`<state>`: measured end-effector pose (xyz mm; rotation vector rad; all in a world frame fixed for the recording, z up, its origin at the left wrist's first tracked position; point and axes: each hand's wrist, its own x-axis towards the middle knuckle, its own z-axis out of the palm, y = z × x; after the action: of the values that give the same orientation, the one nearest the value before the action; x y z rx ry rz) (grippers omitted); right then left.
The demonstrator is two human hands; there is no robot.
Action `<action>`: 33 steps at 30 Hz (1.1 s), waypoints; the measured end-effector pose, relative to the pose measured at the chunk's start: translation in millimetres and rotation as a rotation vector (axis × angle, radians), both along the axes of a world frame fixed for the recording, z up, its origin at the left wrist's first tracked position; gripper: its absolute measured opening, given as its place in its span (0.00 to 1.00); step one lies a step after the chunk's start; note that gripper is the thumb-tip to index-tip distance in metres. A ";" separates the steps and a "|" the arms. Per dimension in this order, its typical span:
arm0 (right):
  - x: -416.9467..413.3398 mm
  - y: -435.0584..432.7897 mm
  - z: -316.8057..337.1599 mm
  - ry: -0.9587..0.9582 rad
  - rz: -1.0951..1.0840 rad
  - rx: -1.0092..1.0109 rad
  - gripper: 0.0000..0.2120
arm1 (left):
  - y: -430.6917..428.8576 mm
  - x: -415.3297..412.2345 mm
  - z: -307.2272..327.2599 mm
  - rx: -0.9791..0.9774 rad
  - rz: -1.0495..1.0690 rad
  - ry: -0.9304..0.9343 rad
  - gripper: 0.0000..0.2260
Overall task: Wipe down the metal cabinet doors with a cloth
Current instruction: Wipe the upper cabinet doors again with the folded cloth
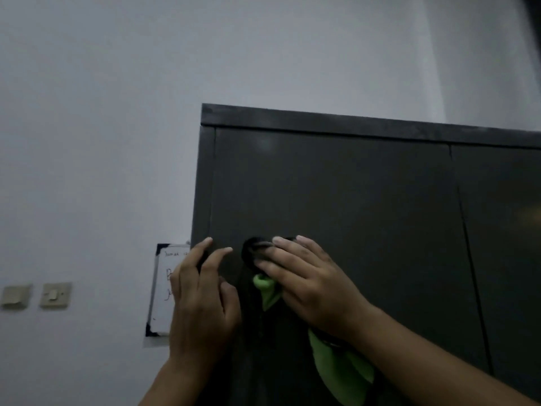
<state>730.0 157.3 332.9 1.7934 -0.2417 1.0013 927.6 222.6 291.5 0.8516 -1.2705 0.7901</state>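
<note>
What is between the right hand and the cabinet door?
A green cloth. The right hand presses it against the dark cabinet door, as the head view shows.

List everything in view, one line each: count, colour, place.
cabinet: one, dark grey, centre-right, against the wall.
doors: two, dark grey, side by side on its front.
cloth: one, green, on the left door under the right hand.
whiteboard: one, white, black corners, wall left of cabinet.
wall plates: two, beige, wall at lower left.
left hand: one, touching the left door's left edge.
right hand: one, pressing the cloth.
</note>
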 end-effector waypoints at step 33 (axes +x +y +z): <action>116.3 36.2 208.9 -0.260 0.029 0.230 0.25 | -16.3 9.8 1.1 -0.186 -0.021 0.026 0.20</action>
<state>846.2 193.5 541.7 1.8734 -0.5104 1.2704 937.4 206.3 292.6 0.6952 -1.1613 0.8637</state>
